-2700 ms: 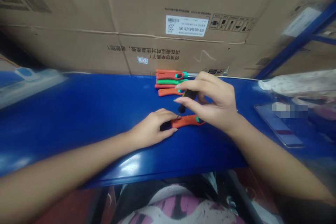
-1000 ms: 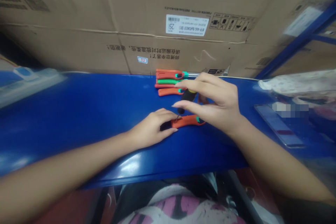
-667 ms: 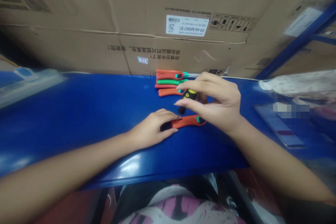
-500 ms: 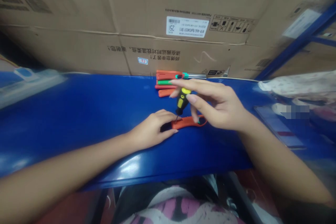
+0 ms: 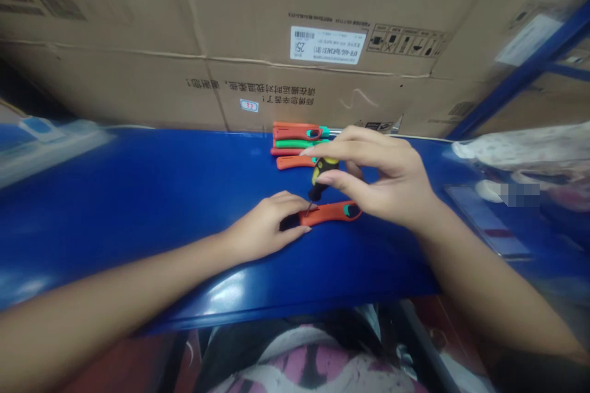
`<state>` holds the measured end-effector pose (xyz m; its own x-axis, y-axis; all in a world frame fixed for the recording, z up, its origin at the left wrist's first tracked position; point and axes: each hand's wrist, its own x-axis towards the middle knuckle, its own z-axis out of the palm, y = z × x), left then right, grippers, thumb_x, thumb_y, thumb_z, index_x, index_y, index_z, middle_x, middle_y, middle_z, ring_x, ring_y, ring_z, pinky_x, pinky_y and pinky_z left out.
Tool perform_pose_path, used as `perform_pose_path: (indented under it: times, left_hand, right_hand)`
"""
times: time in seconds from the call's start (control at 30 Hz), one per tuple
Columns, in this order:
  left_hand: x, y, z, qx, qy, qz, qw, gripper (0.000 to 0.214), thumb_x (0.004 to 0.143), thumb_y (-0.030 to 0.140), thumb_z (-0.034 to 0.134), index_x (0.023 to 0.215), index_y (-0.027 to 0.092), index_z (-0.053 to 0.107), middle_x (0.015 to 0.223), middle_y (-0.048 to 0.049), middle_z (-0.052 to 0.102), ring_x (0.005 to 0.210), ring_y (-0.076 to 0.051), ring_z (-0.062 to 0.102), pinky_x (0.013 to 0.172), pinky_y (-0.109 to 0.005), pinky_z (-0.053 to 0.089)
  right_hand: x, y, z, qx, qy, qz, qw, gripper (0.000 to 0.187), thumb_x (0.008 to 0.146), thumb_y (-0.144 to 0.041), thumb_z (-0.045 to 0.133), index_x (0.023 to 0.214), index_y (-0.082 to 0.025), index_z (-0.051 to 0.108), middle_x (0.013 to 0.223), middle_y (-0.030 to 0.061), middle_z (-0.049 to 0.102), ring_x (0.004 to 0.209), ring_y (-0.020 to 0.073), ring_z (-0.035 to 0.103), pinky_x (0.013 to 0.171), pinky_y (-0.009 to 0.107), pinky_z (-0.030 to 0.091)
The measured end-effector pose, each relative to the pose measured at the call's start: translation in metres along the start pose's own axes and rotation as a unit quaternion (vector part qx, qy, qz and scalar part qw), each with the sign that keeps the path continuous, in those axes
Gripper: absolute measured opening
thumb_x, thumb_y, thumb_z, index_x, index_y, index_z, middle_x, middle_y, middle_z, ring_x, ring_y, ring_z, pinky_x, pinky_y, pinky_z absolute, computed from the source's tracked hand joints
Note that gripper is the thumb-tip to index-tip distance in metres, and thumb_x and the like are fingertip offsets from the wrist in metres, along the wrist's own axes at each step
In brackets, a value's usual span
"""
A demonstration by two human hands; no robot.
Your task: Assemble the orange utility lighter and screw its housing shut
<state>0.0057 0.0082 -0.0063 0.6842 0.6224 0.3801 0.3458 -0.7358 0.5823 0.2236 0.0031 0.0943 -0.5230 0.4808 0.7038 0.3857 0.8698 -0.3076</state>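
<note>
An orange long-neck lighter (image 5: 326, 215) with a dark and green trigger area lies flat on the blue table. My left hand (image 5: 267, 224) pinches its left end between thumb and fingers, pressing it to the tabletop. My right hand (image 5: 382, 175) grips a short black-and-yellow screwdriver (image 5: 318, 181) between thumb and fingers. The screwdriver is tilted, its shaft pointing down at the lighter's handle near my left fingertips. Its tip meets the orange body; the screw itself is too small to make out. The lighter's right end is hidden behind my right hand.
Behind my hands, several orange, green and red lighters (image 5: 295, 132) lie side by side against a large cardboard box (image 5: 152, 86). A phone-like flat device (image 5: 488, 224) and white cloth (image 5: 520, 141) are at the right. A clear plastic package (image 5: 50, 150) sits at the left.
My right fingers have shifted around the screwdriver handle, thumb moving slightly left and the fingers higher. The lighter and my left hand stay in place.
</note>
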Motion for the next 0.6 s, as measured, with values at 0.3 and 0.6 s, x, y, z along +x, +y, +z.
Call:
perform_pose_path:
  times: [0.3, 0.6]
  left_hand:
    - [0.0003, -0.0007, 0.0002, 0.002, 0.003, 0.004, 1.000, 0.031, 0.092, 0.024, 0.069, 0.121, 0.013, 0.068, 0.111, -0.0112, 0.073, 0.106, -0.024, 0.067, 0.097, -0.039, 0.055]
    - [0.0000, -0.0015, 0.0011, -0.003, 0.003, 0.003, 1.000, 0.032, 0.092, 0.024, 0.069, 0.122, 0.016, 0.068, 0.116, -0.0101, 0.073, 0.110, -0.024, 0.066, 0.099, -0.039, 0.054]
  right_hand:
    - [-0.0038, 0.0052, -0.0005, 0.019, -0.020, 0.008, 1.000, 0.028, 0.096, -0.025, 0.062, 0.122, -0.025, 0.071, 0.105, 0.0030, 0.074, 0.088, 0.0153, 0.068, 0.083, 0.032, 0.059]
    - [-0.0032, 0.0051, -0.0010, 0.046, -0.042, -0.016, 0.998, 0.031, 0.098, -0.021, 0.057, 0.126, -0.026, 0.070, 0.107, 0.0037, 0.072, 0.098, 0.0158, 0.067, 0.089, 0.034, 0.057]
